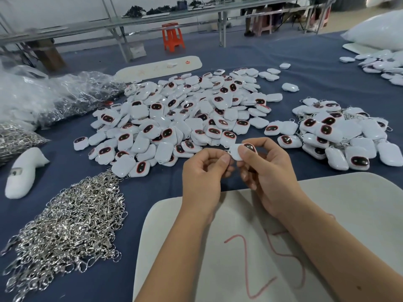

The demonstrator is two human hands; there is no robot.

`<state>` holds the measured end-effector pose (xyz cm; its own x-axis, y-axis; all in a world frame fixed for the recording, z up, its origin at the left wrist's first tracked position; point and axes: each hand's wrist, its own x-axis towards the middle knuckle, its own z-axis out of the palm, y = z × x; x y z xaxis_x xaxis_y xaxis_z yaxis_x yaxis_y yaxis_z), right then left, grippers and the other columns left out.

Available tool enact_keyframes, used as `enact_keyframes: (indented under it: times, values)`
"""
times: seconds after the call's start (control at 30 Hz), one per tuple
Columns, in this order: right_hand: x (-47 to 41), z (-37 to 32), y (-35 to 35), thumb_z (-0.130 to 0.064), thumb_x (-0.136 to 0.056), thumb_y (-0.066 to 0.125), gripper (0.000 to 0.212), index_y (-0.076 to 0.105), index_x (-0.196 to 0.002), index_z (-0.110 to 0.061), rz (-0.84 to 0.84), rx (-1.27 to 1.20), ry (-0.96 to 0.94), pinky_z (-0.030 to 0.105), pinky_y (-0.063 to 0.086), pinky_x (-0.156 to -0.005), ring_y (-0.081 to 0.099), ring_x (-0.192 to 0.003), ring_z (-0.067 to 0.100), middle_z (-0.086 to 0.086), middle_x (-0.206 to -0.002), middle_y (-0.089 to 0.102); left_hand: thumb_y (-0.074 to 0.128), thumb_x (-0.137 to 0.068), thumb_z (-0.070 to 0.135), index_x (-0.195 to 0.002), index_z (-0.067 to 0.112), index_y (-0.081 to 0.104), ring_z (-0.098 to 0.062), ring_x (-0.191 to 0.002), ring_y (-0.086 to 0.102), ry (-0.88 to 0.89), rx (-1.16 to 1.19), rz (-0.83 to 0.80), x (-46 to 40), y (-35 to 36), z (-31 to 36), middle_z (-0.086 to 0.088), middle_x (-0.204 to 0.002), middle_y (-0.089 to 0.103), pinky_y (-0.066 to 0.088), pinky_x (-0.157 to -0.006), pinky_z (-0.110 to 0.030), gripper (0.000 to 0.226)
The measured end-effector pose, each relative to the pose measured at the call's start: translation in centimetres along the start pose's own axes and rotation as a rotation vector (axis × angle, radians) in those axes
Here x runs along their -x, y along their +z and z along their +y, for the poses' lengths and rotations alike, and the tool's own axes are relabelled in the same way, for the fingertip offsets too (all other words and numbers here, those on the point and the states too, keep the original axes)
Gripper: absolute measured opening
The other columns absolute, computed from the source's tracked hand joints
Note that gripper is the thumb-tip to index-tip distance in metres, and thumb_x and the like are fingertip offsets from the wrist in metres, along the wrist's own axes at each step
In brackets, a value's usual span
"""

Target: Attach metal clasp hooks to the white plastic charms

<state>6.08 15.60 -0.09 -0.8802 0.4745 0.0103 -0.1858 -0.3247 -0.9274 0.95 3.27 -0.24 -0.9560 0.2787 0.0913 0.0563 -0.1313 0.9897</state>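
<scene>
On the blue worktop (272,62), the right hand (268,168) pinches a white charm (237,152); the left hand (202,171) pinches something tiny beside it, likely a clasp hook

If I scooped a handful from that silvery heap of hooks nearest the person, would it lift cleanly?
Probably not. The clasp hooks lie interlocked, so a handful would likely drag tangled strings along. Being thin looped wire, each seems light, and loose ones at the edge would likely slide on the blue cloth.

Premises: small assembly workshop. Evidence: cloth-covered worktable (305,62) carrying bulk piles of identical white charms (181,118) and loose metal hooks (69,219), bagged stock (72,94), long metal-framed benches (130,20) behind, plastic stool (173,37) on the floor.
</scene>
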Motion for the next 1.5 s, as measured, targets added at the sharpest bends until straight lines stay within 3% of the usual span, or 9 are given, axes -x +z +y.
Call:
enact_keyframes:
  times: [0.3,0.43,0.57,0.73,0.87,0.97,1.1,1.3,1.5]
  values:
    - [0.0,0.4,-0.2,-0.013,-0.099,0.069,0.011,0.060,-0.103,-0.009,0.028,0.058,-0.011,0.021,0.032,-0.035,0.048,-0.042,0.016,0.007,-0.062,0.060,0.066,-0.089,0.003,-0.079,0.012,0.064,-0.017,-0.071,0.054,0.455,-0.751,0.000,0.1,-0.8,1.0,0.006,-0.074,0.061,0.045,-0.067,-0.033,0.013]
    - [0.1,0.9,0.0,-0.014,-0.097,0.072,0.014,0.058,-0.101,-0.012,0.034,0.232,-0.091,0.024,0.036,-0.036,0.053,-0.044,0.019,0.003,-0.063,0.064,0.057,-0.090,0.007,-0.082,0.010,0.064,-0.025,-0.076,0.054,0.470,-0.938,-0.096,0.2,-1.4,1.3,0.000,-0.080,0.062,0.044,-0.070,-0.045,0.011]
    - [0.2,1.5,0.5,-0.017,-0.095,0.073,0.016,0.057,-0.097,-0.019,0.036,0.537,-0.201,0.024,0.043,-0.042,0.059,-0.045,0.019,0.002,-0.071,0.070,0.055,-0.090,0.008,-0.087,0.013,0.063,-0.026,-0.080,0.053,0.408,-1.166,-0.126,-0.1,-1.5,1.4,0.000,-0.084,0.059,0.038,-0.068,-0.040,0.010]
    - [-0.2,0.3,-0.4,-0.011,-0.101,0.066,0.007,0.061,-0.106,-0.011,0.009,0.056,-0.022,0.022,0.036,-0.035,0.052,-0.044,0.016,0.007,-0.063,0.062,0.068,-0.091,0.005,-0.080,0.017,0.069,-0.012,-0.072,0.062,0.269,-0.517,0.018,0.5,-0.5,0.9,0.007,-0.075,0.068,0.050,-0.068,-0.026,0.016]
    - [-0.2,0.4,-0.4,-0.010,-0.102,0.064,0.008,0.060,-0.109,-0.012,-0.059,0.019,-0.024,0.023,0.037,-0.037,0.053,-0.048,0.019,0.011,-0.069,0.063,0.069,-0.090,-0.005,-0.081,0.017,0.075,-0.011,-0.067,0.066,-0.088,0.132,0.028,0.3,0.0,1.0,-0.003,-0.071,0.072,0.054,-0.062,-0.020,0.025]
    - [-0.1,0.7,-0.3,-0.009,-0.102,0.064,0.008,0.060,-0.108,-0.013,-0.088,0.039,-0.062,0.023,0.039,-0.039,0.055,-0.049,0.020,0.013,-0.074,0.065,0.071,-0.086,-0.010,-0.081,0.015,0.075,-0.014,-0.065,0.067,-0.150,0.320,0.057,0.1,-0.2,0.9,-0.009,-0.071,0.072,0.054,-0.061,-0.019,0.026]
    - [-0.2,0.7,-0.3,-0.008,-0.102,0.064,0.008,0.059,-0.107,-0.011,-0.078,0.034,-0.067,0.024,0.038,-0.038,0.056,-0.049,0.020,0.012,-0.072,0.066,0.074,-0.083,-0.010,-0.089,0.009,0.069,-0.015,-0.068,0.071,-0.071,0.219,0.118,0.1,-0.2,0.9,-0.009,-0.076,0.076,0.056,-0.065,-0.021,0.021]
    - [-0.2,0.7,-0.4,-0.008,-0.102,0.064,0.006,0.059,-0.104,-0.010,-0.072,0.039,-0.069,0.023,0.035,-0.037,0.051,-0.045,0.021,0.013,-0.066,0.061,0.079,-0.081,-0.002,-0.080,0.025,0.068,-0.005,-0.074,0.071,0.279,-0.385,0.144,0.1,-1.2,1.2,0.013,-0.076,0.074,0.050,-0.067,-0.012,0.029]
    - [0.1,0.6,-0.3,-0.011,-0.102,0.065,0.009,0.056,-0.106,-0.010,-0.071,0.097,-0.083,0.025,0.036,-0.038,0.051,-0.046,0.022,0.009,-0.066,0.060,0.067,-0.083,-0.004,-0.084,0.025,0.059,-0.014,-0.073,0.067,0.431,-0.636,0.050,0.2,-1.3,1.4,0.009,-0.076,0.069,0.054,-0.071,-0.040,0.030]
